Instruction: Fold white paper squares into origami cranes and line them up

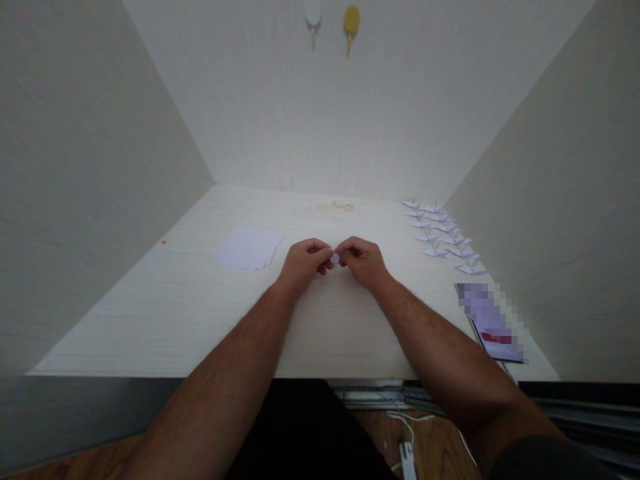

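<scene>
Between my two hands, over the middle of the white table (340, 320), is a small piece of folded white paper (335, 259). My left hand (311, 260) pinches it from one side, and my right hand (359, 259) pinches it from the other. Fingers cover most of the paper, so its folded shape is hard to make out. To the left lies a loose stack of white paper sheets (250, 248). Several folded white paper cranes (434, 252) stand in rows at the far right.
A phone or tablet (493, 327) with a blurred-out screen lies near the right edge. Walls enclose the table on three sides. Two hooks, one white (313, 15) and one yellow (352, 21), hang on the back wall. A power strip (407, 460) with white cables sits below.
</scene>
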A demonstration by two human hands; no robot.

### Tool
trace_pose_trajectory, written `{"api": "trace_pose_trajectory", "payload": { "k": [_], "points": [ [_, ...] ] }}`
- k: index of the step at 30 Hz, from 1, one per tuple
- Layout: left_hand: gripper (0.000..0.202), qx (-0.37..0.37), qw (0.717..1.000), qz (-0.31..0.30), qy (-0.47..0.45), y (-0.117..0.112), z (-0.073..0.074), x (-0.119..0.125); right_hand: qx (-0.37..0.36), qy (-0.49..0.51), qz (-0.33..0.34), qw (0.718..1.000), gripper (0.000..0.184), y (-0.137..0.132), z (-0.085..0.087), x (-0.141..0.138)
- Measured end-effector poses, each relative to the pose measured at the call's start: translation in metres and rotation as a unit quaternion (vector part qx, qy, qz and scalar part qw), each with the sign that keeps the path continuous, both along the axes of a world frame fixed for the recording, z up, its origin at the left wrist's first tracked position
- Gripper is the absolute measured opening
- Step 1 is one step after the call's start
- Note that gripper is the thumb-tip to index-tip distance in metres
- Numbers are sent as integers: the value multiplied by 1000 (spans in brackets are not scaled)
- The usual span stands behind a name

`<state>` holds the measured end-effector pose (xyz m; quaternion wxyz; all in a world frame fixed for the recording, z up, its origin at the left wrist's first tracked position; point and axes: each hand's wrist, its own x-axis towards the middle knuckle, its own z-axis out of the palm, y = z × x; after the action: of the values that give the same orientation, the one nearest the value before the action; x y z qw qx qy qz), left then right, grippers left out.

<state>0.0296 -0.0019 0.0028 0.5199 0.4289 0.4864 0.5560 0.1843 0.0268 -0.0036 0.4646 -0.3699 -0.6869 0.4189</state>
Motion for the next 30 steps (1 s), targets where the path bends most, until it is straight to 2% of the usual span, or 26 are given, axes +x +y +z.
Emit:
{"api": "trace_pose_trajectory", "payload": {
  "k": [4,8,15,30],
  "points": [
    [19,34,999,36,20,-3,4,3,-38,54,-11,998,26,0,3,-2],
    [22,67,997,45,18,-4,5,5,-54,46,-56,996,20,0,7,-3],
    [21,76,995,65,25,-4,5,5,-62,55,-34,996,20,-1,7,-2],
    [20,76,996,33,44,-3,4,2,-40,33,-53,997,17,-3,8,-1]
  ]
}}
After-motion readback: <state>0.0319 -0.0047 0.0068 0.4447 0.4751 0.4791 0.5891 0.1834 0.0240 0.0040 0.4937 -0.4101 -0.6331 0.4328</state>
